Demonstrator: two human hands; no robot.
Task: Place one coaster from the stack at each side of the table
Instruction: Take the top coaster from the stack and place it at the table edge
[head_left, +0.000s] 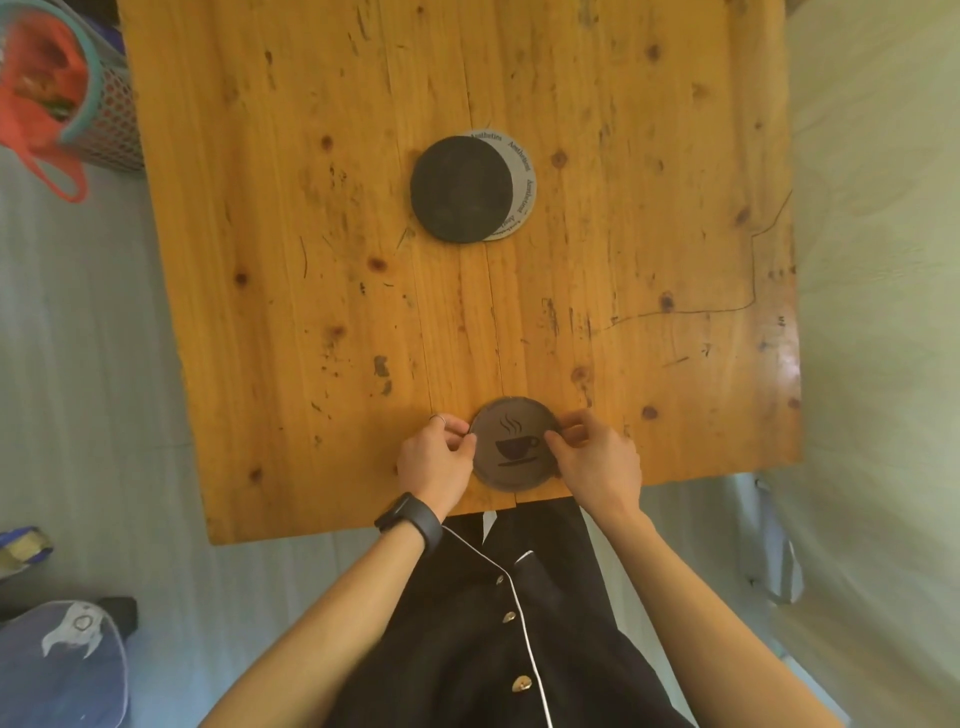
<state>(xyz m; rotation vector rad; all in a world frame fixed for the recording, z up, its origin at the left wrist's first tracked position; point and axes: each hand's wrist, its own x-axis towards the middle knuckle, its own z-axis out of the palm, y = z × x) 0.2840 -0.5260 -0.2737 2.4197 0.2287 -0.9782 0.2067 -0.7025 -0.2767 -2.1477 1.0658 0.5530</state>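
A brown round coaster (514, 442) with a steaming-cup picture lies at the near edge of the wooden table (311, 260). My left hand (436, 460) pinches its left rim and my right hand (597, 460) pinches its right rim. Farther out, near the table's middle, sits the stack (462, 189): a dark round coaster on top, shifted left over a grey coaster (522, 176) with printed words along its rim.
A mesh basket (104, 114) lined with a red bag stands on the floor past the table's far left corner. A blue-grey cushion (57, 670) lies on the floor at lower left. Pale fabric (883, 312) runs along the table's right side.
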